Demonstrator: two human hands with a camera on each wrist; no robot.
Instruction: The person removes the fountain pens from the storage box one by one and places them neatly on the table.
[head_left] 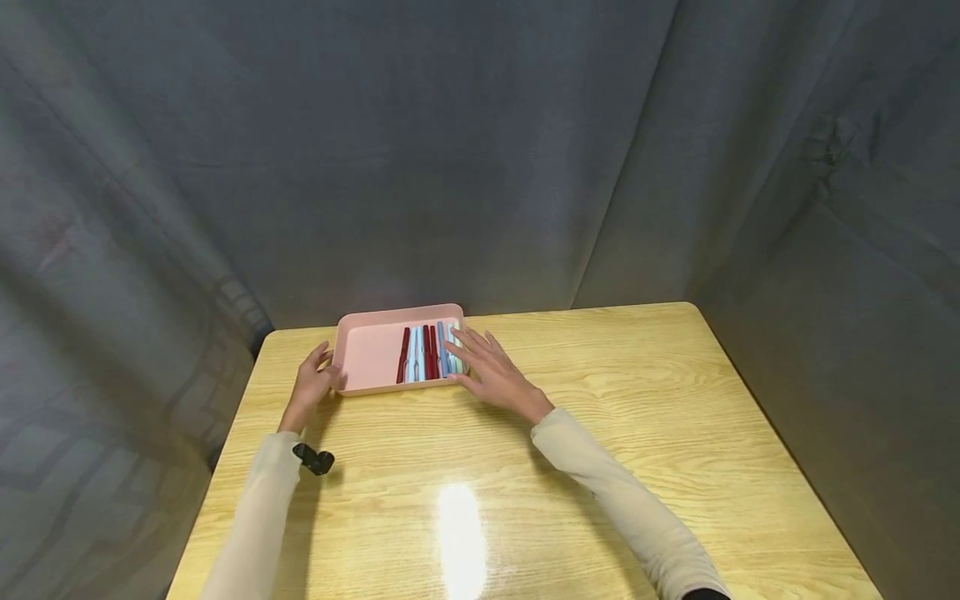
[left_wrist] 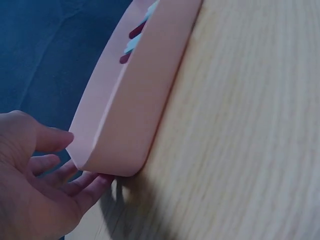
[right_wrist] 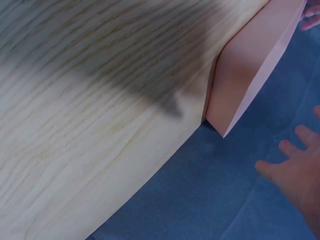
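Observation:
A shallow pink tray (head_left: 371,357) sits near the back left of the wooden table (head_left: 615,417). Several pens (head_left: 426,353) in dark red, light blue and pale green lie side by side in its right half. My left hand (head_left: 311,385) rests against the tray's near left corner. In the left wrist view, that left hand (left_wrist: 35,185) has its thumb on the tray's (left_wrist: 135,100) end wall and loose fingers at the corner's base. My right hand (head_left: 487,371) hovers flat with spread fingers over the tray's right end. The right wrist view shows the right hand (right_wrist: 295,167) apart from the tray (right_wrist: 247,65).
Grey-blue cloth hangs behind and on both sides of the table. A small black camera (head_left: 313,459) is strapped at my left wrist. The table's back edge runs just behind the tray, and bare wood stretches to the right and front.

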